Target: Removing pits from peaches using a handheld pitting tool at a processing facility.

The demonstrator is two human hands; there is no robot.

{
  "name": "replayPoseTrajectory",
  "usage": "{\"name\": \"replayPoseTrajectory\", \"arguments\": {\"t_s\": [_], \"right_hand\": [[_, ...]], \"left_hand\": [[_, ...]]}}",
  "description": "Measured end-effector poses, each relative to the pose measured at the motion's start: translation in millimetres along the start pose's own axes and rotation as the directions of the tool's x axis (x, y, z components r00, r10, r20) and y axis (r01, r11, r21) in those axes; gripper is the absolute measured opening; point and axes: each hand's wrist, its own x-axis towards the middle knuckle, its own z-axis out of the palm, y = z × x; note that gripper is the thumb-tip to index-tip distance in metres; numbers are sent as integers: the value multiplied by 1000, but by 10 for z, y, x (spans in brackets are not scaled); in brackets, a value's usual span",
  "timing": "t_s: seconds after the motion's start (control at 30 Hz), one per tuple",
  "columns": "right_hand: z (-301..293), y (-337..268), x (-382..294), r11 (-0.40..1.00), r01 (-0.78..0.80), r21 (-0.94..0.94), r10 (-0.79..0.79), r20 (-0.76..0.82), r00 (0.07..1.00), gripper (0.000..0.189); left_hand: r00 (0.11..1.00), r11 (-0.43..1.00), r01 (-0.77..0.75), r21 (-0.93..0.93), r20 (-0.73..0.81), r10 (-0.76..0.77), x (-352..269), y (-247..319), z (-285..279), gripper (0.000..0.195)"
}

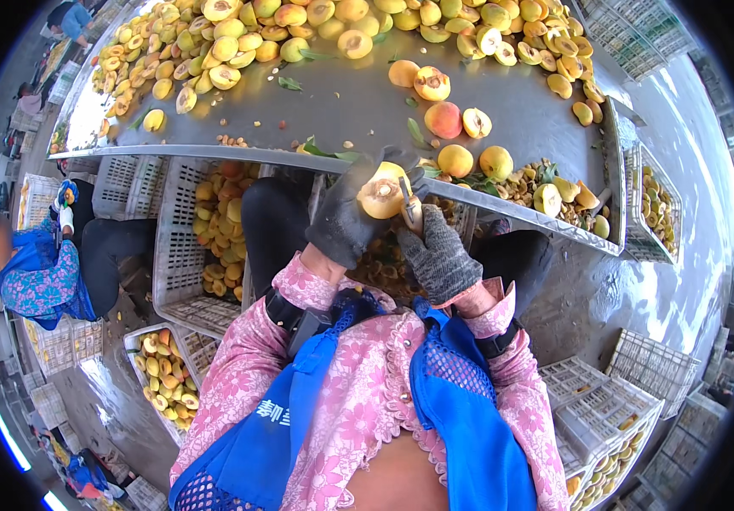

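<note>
My left hand, in a dark glove, holds a yellow peach half just in front of the metal table's edge. The cut face is turned up and a brown pit shows in its middle. My right hand, in a grey knit glove, grips a small pitting tool with a wooden handle. Its metal end meets the right side of the peach half. On the metal table beyond lie a red-yellow peach, a cut half and two round peaches, the nearer-left one close to the rim.
A large heap of halved peaches covers the table's far side. Pits and scraps gather at its right front corner. A plastic crate of peaches stands by my left leg; stacked crates stand behind right. A co-worker sits at left.
</note>
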Motion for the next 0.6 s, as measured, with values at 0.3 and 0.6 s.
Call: {"name": "replayPoseTrajectory", "arguments": {"t_s": [0.3, 0.6], "right_hand": [[155, 172, 93, 990, -37, -133, 33, -31, 999, 26], [308, 431, 131, 919, 257, -298, -249, 66, 966, 33]], "left_hand": [[926, 404, -85, -911, -221, -304, 89, 1, 376, 38], [890, 234, -90, -968, -183, -418, 86, -221, 430, 36]]}}
